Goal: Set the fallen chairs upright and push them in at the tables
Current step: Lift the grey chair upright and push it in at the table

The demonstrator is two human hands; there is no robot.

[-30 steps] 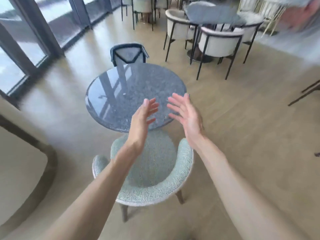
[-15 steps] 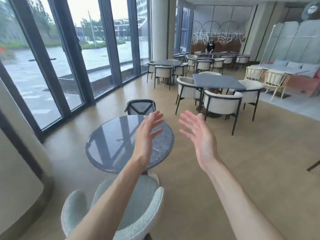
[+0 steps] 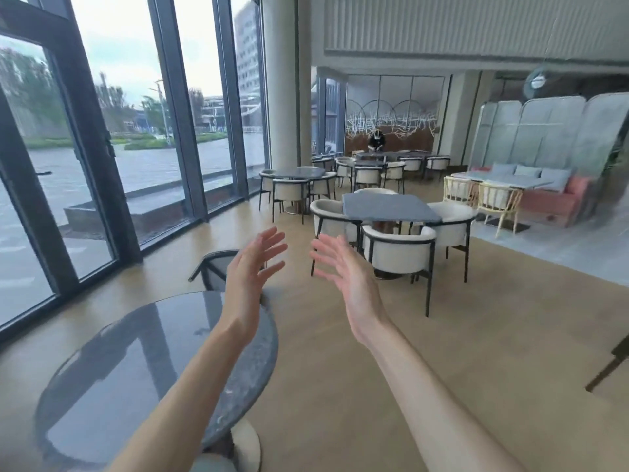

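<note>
Head view: left hand (image 3: 250,270) and right hand (image 3: 350,281) raised with fingers spread, holding nothing, above round table (image 3: 102,369); dark chair (image 3: 212,267) upright beyond it, no fallen chair visible

Round table (image 3: 136,362) near left; chair (image 3: 212,267) behind it; square table (image 3: 388,207) with chairs further right.
</note>
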